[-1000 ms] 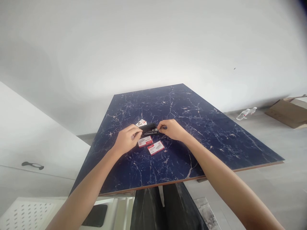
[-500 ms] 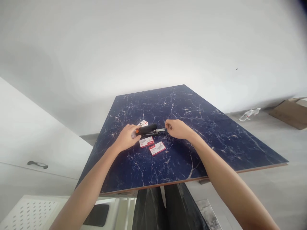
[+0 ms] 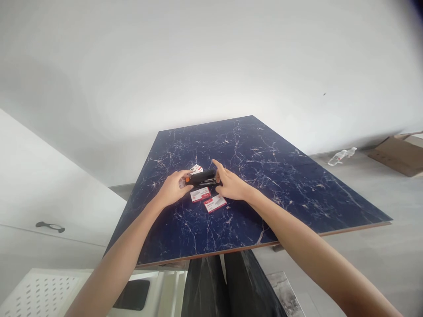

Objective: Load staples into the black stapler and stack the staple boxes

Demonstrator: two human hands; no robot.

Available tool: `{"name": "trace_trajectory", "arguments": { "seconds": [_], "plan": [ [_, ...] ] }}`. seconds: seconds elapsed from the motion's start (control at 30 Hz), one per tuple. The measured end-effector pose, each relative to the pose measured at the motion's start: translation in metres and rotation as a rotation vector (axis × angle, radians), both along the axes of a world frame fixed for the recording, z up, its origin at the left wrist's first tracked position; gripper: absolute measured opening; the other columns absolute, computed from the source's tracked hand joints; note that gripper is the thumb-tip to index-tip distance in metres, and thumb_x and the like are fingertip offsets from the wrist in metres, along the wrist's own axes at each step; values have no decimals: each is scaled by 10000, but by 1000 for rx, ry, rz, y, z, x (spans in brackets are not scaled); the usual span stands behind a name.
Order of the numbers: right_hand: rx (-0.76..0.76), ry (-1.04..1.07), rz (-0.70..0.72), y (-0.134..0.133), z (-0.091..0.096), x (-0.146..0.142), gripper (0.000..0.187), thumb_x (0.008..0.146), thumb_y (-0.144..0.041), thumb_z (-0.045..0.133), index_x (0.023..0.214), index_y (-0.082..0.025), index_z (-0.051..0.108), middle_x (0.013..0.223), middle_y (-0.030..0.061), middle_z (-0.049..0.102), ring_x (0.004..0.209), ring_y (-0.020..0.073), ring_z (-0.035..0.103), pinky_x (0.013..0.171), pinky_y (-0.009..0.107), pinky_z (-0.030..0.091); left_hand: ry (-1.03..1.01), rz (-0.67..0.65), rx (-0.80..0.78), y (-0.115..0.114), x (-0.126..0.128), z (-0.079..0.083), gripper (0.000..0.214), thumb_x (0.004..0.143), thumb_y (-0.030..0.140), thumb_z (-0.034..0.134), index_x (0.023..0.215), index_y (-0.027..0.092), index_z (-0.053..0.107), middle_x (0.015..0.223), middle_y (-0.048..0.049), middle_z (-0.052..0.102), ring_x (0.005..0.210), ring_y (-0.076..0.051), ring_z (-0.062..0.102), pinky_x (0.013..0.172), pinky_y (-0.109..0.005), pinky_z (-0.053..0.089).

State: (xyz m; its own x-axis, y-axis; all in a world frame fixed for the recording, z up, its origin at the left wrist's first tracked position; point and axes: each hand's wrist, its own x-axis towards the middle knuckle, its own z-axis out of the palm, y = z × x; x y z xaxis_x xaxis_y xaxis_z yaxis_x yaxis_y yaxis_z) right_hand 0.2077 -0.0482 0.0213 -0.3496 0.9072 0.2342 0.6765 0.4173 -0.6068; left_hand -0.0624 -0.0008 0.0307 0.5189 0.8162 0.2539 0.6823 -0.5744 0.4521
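A black stapler (image 3: 202, 178) with an orange end lies on the dark blue marble-patterned table (image 3: 264, 176). My left hand (image 3: 173, 189) grips the stapler's left, orange end with curled fingers. My right hand (image 3: 230, 184) presses against the stapler's right end, fingers stretched out and thumb below. Two small red and white staple boxes (image 3: 200, 194) (image 3: 214, 203) lie just in front of the stapler, and a third box (image 3: 196, 168) lies behind it.
A white cabinet with a dark handle (image 3: 49, 226) stands on the left. A white perforated stool (image 3: 39, 293) with a black phone (image 3: 130, 294) sits below the table's near edge. On the floor at right lie a plastic bottle (image 3: 340, 156) and a cardboard box (image 3: 398, 154).
My right hand had pulled the stapler's metal tray out to the right; now it has moved back left and opened against the stapler's end. The tray no longer sticks out.
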Motion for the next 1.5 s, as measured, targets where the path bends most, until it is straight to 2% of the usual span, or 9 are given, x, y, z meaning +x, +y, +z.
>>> {"name": "trace_trajectory", "arguments": {
  "seconds": [0.13, 0.3, 0.5, 0.63, 0.77, 0.87, 0.93, 1.17, 1.5],
  "plan": [
    [-16, 41, 8, 0, -4, -6, 1084, 734, -212, 553, 1614, -59, -62, 1058, 119, 639, 1128, 329, 518, 980, 490, 423, -6, -38, 30, 2, 1, -1, 446, 871, 293, 685, 1309, 247, 616, 1222, -95, 714, 1108, -277, 673, 963, -446, 522],
    [-5, 140, -36, 7, -9, -6, 1067, 754, -221, 551, 1621, -94, -58, 1095, 106, 653, 1151, 315, 521, 1028, 499, 410, 28, 7, 63, -7, 10, 0, 494, 864, 381, 714, 1322, 229, 609, 1167, -108, 722, 1060, -302, 675, 896, -448, 530],
    [126, 190, -190, 14, -3, -2, 808, 822, -192, 545, 1569, -160, 238, 1192, 99, 677, 1103, 253, 595, 983, 403, 447, 49, -171, 49, -28, 29, 2, 605, 971, 488, 570, 1502, 224, 451, 979, -72, 743, 986, -275, 670, 963, -459, 462],
    [63, 14, -117, -3, 21, 12, 213, 928, -297, 546, 1091, -189, 630, 974, 63, 701, 830, 192, 634, 757, 311, 462, 63, -80, 132, -18, 11, 11, 438, 978, 377, 545, 1388, 222, 565, 1066, -75, 732, 1038, -278, 635, 959, -459, 460],
    [-85, -147, -39, -54, 32, 12, 328, 938, -544, 571, 942, -220, 622, 939, 67, 683, 724, 192, 612, 612, 298, 419, 177, -163, 2, 0, -23, 18, 439, 901, 434, 656, 1305, 264, 642, 1320, -96, 633, 1190, -293, 605, 979, -421, 494],
    [0, -221, -139, -95, 18, -7, 375, 825, -576, 702, 939, -234, 596, 1035, 101, 649, 893, 278, 611, 657, 341, 447, 216, -231, -64, 4, -36, 17, 546, 803, 428, 763, 1320, 294, 647, 1405, -100, 582, 1243, -312, 595, 972, -393, 515],
    [60, -239, -282, -112, 7, -25, 259, 843, -446, 696, 892, -232, 558, 993, 103, 631, 926, 299, 590, 709, 375, 462, 186, -246, -86, 3, -36, 16, 582, 778, 376, 785, 1337, 301, 640, 1373, -101, 612, 1212, -308, 622, 949, -381, 526],
    [179, 1, -625, -115, -1, -85, 227, 872, -377, 666, 896, -247, 480, 934, 87, 610, 898, 289, 565, 767, 396, 471, 73, -316, -147, -13, -14, 17, 628, 738, 278, 801, 1343, 296, 632, 1308, -90, 666, 1144, -297, 663, 898, -370, 538],
    [185, 61, -774, -133, -5, -77, 206, 887, -372, 664, 1007, -258, 541, 1058, 111, 659, 992, 329, 577, 803, 432, 466, 74, -402, -223, -32, -2, 21, 516, 726, 328, 817, 1222, 296, 678, 1181, -66, 669, 993, -258, 681, 754, -331, 549]
  ]
}}
